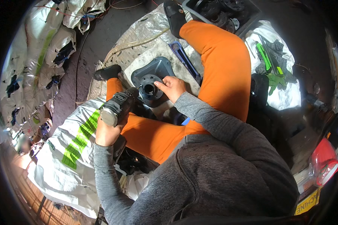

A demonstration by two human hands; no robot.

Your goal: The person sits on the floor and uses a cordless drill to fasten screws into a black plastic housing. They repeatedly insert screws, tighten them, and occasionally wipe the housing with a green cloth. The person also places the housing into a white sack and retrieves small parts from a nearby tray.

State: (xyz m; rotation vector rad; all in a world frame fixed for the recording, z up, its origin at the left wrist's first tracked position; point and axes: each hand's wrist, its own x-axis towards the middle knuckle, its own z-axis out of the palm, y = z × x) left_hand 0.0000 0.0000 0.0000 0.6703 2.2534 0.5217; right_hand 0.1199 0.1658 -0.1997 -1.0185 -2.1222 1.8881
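A dark cordless drill [116,107] is gripped in my left hand [108,132], its front end pointing toward a black flanged part [154,67]. This part has a broad squarish base and a round face with a central bore and several holes around it. My right hand [172,88] lies at the right side of that round face, thumb and fingers drawn together near one hole. Anything small between those fingertips is too hidden to make out. The flanged part rests between my legs on a pale, dirty sheet [133,66].
A blue bar-shaped tool [186,62] lies beside my bent leg. Beyond is a grey crate [248,18] of black metal parts. Gloves [277,80] and a green-handled cutter [263,56] lie on a white sack at right. White sacks [69,150] fill the left side.
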